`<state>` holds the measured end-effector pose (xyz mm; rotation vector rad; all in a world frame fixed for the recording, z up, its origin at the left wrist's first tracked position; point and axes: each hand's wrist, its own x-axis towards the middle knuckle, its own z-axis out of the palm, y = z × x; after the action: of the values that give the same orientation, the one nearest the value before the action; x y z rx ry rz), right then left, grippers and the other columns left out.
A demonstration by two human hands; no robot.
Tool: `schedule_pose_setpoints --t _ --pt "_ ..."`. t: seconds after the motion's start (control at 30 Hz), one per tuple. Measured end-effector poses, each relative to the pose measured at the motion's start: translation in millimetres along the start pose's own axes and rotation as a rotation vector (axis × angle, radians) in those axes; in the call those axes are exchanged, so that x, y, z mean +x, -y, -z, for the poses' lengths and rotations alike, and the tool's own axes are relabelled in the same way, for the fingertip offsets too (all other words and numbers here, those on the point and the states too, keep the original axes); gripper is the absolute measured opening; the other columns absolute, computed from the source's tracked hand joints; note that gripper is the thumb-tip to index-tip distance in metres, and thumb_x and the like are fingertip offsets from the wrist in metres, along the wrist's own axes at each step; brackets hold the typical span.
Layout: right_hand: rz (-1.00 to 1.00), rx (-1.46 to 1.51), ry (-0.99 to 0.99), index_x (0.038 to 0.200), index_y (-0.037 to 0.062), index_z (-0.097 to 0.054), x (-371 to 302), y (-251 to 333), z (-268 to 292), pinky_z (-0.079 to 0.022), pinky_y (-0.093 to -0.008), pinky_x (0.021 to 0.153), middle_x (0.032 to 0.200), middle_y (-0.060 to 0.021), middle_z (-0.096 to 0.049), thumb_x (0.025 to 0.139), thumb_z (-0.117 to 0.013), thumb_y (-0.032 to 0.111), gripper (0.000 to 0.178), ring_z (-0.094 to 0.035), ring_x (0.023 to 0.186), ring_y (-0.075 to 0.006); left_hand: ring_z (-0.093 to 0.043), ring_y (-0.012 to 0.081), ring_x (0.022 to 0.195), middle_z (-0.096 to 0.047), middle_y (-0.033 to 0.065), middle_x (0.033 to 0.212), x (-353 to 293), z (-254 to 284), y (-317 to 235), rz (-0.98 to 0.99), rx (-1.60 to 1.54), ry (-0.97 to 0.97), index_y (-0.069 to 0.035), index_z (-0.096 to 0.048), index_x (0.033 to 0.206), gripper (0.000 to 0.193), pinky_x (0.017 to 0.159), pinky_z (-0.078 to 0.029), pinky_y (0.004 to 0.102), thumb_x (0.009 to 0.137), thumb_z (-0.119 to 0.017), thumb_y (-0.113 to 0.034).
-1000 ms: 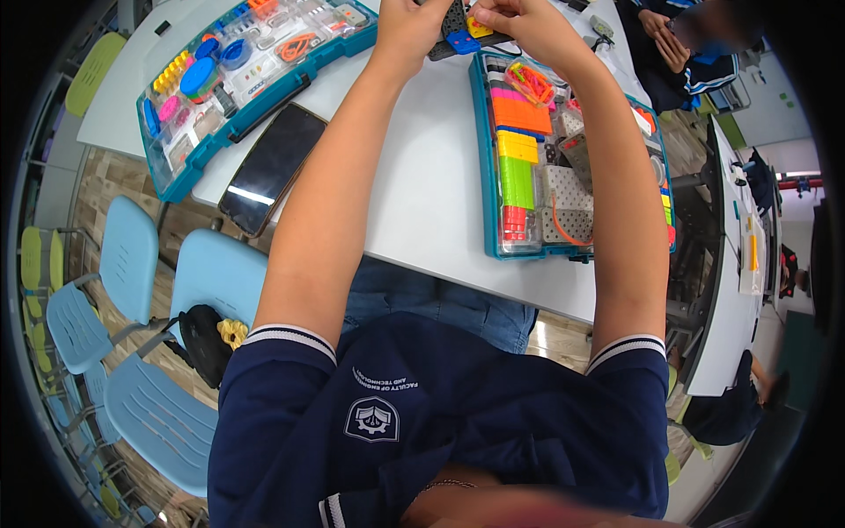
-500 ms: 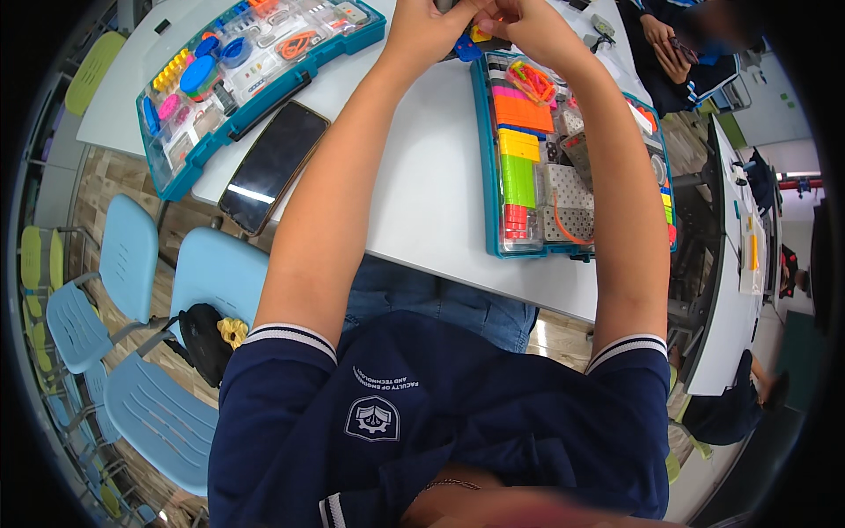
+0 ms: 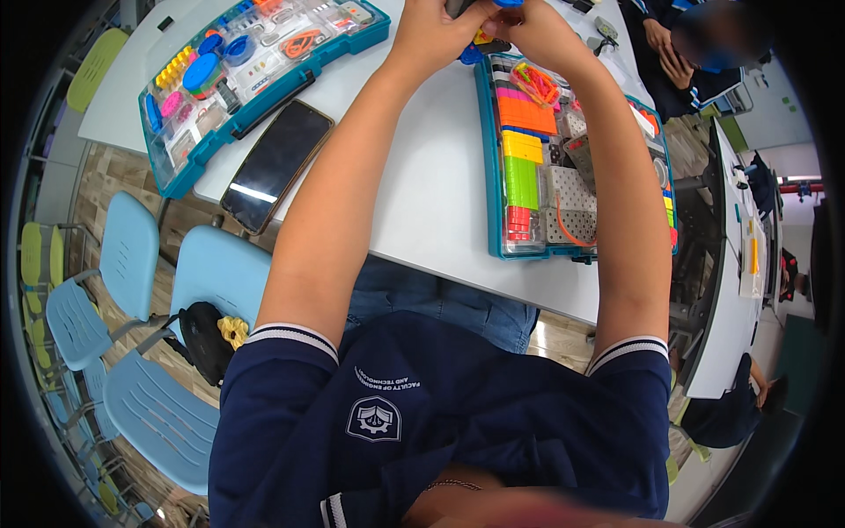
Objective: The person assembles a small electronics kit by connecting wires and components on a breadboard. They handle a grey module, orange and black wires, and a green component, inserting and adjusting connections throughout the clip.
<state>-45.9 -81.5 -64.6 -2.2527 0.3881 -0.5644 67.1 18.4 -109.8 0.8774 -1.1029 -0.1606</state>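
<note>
At the top edge, my left hand [image 3: 436, 37] and my right hand [image 3: 539, 37] meet, fingers closed around a small blue, yellow and black plastic assembly [image 3: 473, 55]. My fingers and the picture's edge hide much of it, so its exact kind is unclear. A blue part shows at the top between the hands and another below them. Under my right forearm lies an open teal case [image 3: 495, 176] with orange, yellow, green and red plastic pieces, grey perforated plates and an orange cable.
Left of my arms, a second teal case [image 3: 273, 92] holds colourful parts in compartments. A dark phone [image 3: 277, 163] lies near the white table's [image 3: 422, 194] edge. Light blue chairs [image 3: 216, 273] stand at left, one with a black bag [image 3: 204, 341]. Another person's hands [image 3: 673, 57] are at upper right.
The assembly has turned or shifted in my hands, and a blue part now shows above between my fingers. My hands have moved slightly; the cases and phone stay in place.
</note>
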Motion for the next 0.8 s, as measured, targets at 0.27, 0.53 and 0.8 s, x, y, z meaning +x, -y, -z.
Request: schedule_pose_setpoints --t 0.27,0.53,0.8 --pt "0.054 -0.370 -0.266 0.093 -0.0047 -0.068 -7.4 17.4 2.5 -0.051 -0.0374 0.066 0.077 -0.0182 -0.067 0.082 -0.068 0.005 0.015 -0.065 0.072 -0.0279 -0.059 0.0159 0.103 -0.061 0.0094 0.110 4.0 1.1 7.2 -0.015 -0.002 -0.153 0.001 -0.047 0.117 0.034 0.091 -0.046 0.0291 0.087 -0.061 0.005" --pt "0.279 -0.468 -0.183 0.081 -0.0052 -0.068 -19.2 28.0 -12.0 -0.050 -0.0442 0.073 0.079 -0.0253 -0.064 0.079 -0.065 0.006 0.012 -0.064 0.079 -0.0402 -0.058 0.0160 0.102 -0.061 0.0104 0.110 5.7 1.6 8.1 -0.065 0.091 -0.210 0.001 -0.047 0.117 0.034 0.090 -0.046 0.0289 0.088 -0.064 0.000" --pt "0.200 -0.527 -0.185 0.085 -0.0041 -0.071 -22.3 34.2 -3.4 -0.050 -0.0446 0.073 0.081 -0.0272 -0.065 0.081 -0.065 0.010 0.016 -0.065 0.079 -0.0411 -0.058 0.0174 0.103 -0.059 0.0115 0.112 4.9 8.4 24.3 -0.125 0.046 -0.203 0.002 -0.044 0.120 0.036 0.092 -0.046 0.0302 0.088 -0.060 0.004"
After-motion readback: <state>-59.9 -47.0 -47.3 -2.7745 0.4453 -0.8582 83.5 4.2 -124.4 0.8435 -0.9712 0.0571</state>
